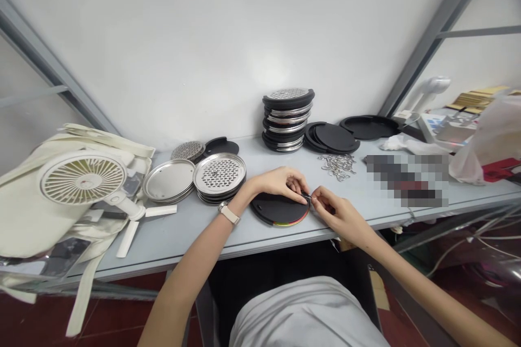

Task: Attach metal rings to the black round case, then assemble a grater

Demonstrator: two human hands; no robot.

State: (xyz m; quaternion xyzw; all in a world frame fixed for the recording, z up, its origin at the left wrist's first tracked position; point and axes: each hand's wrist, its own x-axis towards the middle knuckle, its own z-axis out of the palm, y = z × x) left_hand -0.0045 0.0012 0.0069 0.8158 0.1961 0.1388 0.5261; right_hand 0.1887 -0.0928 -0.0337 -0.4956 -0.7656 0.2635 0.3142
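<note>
In front of me on the table lies a round black disc (pixel 279 209) with a red, yellow and green edge showing at its near right side. My left hand (pixel 285 181) rests over its far side, with thumb and fingers closed on the rim. At the disc's right edge, my right hand (pixel 337 212) pinches a small shiny metal piece (pixel 310 197) against the rim; its exact shape is mostly hidden by the fingertips. A loose pile of small metal clasps or links (pixel 337 165) lies beyond my right hand.
Behind the disc rises a tall stack of black and silver discs (pixel 287 122). Black round covers (pixel 336 138) lie beside it. To the left are perforated metal grater discs (pixel 220 173), plain metal plates (pixel 169 180) and a white fan (pixel 85 179). A plastic bag (pixel 488 141) sits right.
</note>
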